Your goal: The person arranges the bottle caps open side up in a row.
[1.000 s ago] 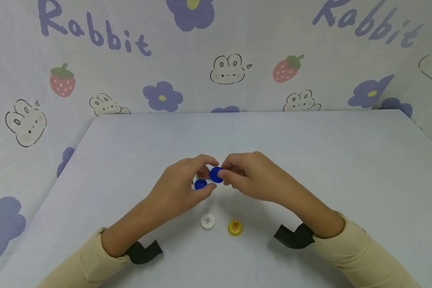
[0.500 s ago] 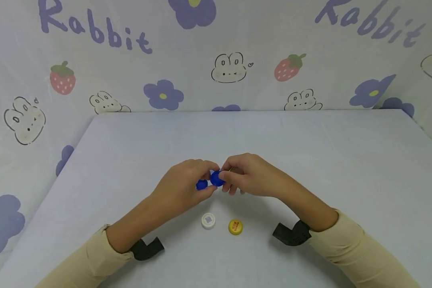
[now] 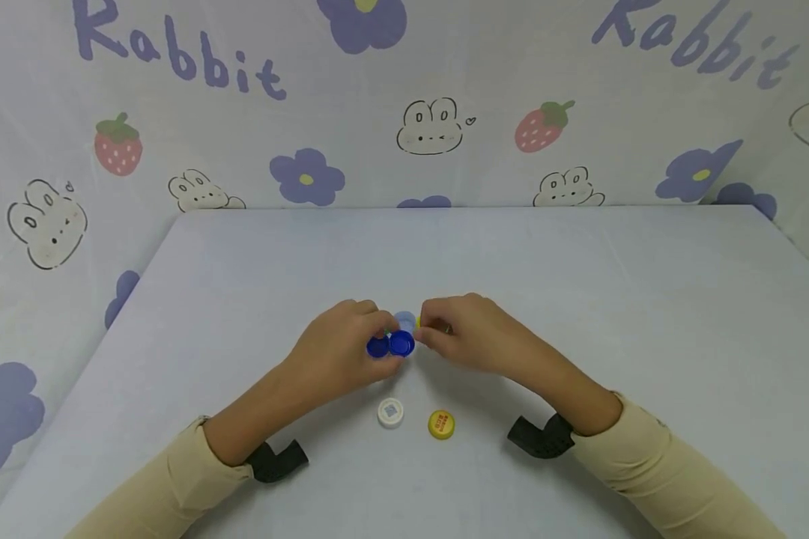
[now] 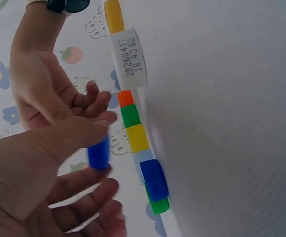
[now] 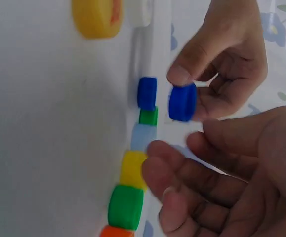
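Above the table, my left hand pinches a dark blue bottle cap between thumb and finger, its hollow side showing in the head view. My right hand is just to the right, its fingers loosely bent and apart from the cap, with nothing seen between them. A second dark blue cap stands on the table beneath the left hand. Around it are a light blue cap, a yellow cap, a green cap and an orange cap, mostly hidden by the hands in the head view.
Nearer the body lie a white cap with a printed square and a yellow cap with red print. A white cloth-covered table spreads out to a patterned backdrop behind. Dark straps sit at both wrists.
My right fingers have come off the dark blue cap and drawn slightly right. The left hand now holds that cap alone, a little lower. The light blue cap has come into sight behind it.
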The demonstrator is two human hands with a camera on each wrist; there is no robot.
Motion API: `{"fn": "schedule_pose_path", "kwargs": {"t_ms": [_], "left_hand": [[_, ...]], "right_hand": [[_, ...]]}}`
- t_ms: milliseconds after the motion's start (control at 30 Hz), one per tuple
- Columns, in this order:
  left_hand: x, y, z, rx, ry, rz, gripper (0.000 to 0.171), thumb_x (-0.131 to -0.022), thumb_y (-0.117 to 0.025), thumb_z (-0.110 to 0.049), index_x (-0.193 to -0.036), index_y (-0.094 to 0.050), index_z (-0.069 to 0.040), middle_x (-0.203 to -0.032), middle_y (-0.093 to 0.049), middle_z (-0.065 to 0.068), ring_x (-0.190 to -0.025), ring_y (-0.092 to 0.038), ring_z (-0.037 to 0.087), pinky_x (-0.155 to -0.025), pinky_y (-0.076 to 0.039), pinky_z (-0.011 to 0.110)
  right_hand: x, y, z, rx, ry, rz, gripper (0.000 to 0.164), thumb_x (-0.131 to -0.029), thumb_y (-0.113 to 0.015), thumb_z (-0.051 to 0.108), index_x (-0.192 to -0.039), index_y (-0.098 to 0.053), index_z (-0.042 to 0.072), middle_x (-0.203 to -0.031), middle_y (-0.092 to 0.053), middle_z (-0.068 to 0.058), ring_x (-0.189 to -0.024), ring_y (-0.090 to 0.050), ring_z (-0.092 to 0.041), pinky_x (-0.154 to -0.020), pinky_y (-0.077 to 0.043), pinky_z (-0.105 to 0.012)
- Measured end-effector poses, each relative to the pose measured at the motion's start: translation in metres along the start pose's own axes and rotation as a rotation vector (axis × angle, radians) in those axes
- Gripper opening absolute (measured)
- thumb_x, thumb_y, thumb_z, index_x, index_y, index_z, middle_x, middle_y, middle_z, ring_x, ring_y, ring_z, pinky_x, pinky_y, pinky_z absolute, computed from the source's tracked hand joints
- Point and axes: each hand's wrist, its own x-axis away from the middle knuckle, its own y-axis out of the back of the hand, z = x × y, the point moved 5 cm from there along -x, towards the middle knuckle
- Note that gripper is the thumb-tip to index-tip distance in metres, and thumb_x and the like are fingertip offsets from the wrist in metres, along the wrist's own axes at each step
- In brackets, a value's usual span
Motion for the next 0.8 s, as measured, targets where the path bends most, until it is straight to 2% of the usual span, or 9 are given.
{"fn": "schedule_pose_path", "kwargs": {"t_ms": [100,233,400,567,800], "left_hand": [[0.0,-0.006,0.003,-0.041,0.037,0.072,0.033,-0.082,-0.086,-0.031,-0.106,-0.077,-0.01,-0.091,-0.065,0.0,-0.082,-0.056,0.016,-0.071,-0.05,0.028],[0.0,-0.013,0.004,-0.052,0.059,0.159,0.034,-0.082,-0.087,-0.033,-0.108,-0.077,-0.012,-0.094,-0.064,-0.001,-0.085,-0.055,0.017,-0.074,-0.05,0.029],[0.0,-0.02,0.005,-0.062,0.078,0.248,0.038,-0.082,-0.088,-0.035,-0.109,-0.076,-0.012,-0.095,-0.061,-0.001,-0.086,-0.055,0.016,-0.077,-0.049,0.03],[0.001,-0.017,0.005,-0.076,0.085,0.24,0.04,-0.079,-0.089,-0.036,-0.107,-0.073,-0.012,-0.096,-0.059,-0.001,-0.085,-0.054,0.016,-0.076,-0.049,0.03],[0.0,-0.014,0.005,-0.064,0.073,0.213,0.028,-0.08,-0.089,-0.032,-0.093,-0.074,-0.013,-0.087,-0.056,-0.004,-0.079,-0.052,0.015,-0.071,-0.046,0.03]], "right_hand": [[-0.002,-0.007,-0.005,0.126,-0.018,0.07,0.016,-0.097,-0.071,0.017,-0.082,-0.068,0.014,-0.068,-0.055,0.007,-0.063,-0.049,-0.011,-0.06,-0.041,-0.027],[-0.003,-0.017,-0.009,0.181,-0.054,0.175,0.01,-0.094,-0.076,0.021,-0.089,-0.072,0.014,-0.07,-0.058,0.007,-0.067,-0.052,-0.011,-0.062,-0.043,-0.027],[-0.001,-0.025,-0.007,0.21,-0.069,0.197,0.014,-0.09,-0.079,0.026,-0.089,-0.07,0.016,-0.071,-0.059,0.006,-0.069,-0.053,-0.012,-0.062,-0.044,-0.028],[-0.001,-0.029,-0.004,0.26,-0.071,0.186,0.018,-0.089,-0.081,0.028,-0.086,-0.067,0.017,-0.071,-0.059,0.008,-0.067,-0.053,-0.012,-0.06,-0.045,-0.027],[-0.001,-0.032,0.001,0.282,-0.042,0.187,0.02,-0.091,-0.08,0.031,-0.084,-0.067,0.018,-0.068,-0.057,0.009,-0.064,-0.052,-0.011,-0.058,-0.042,-0.025]]}}
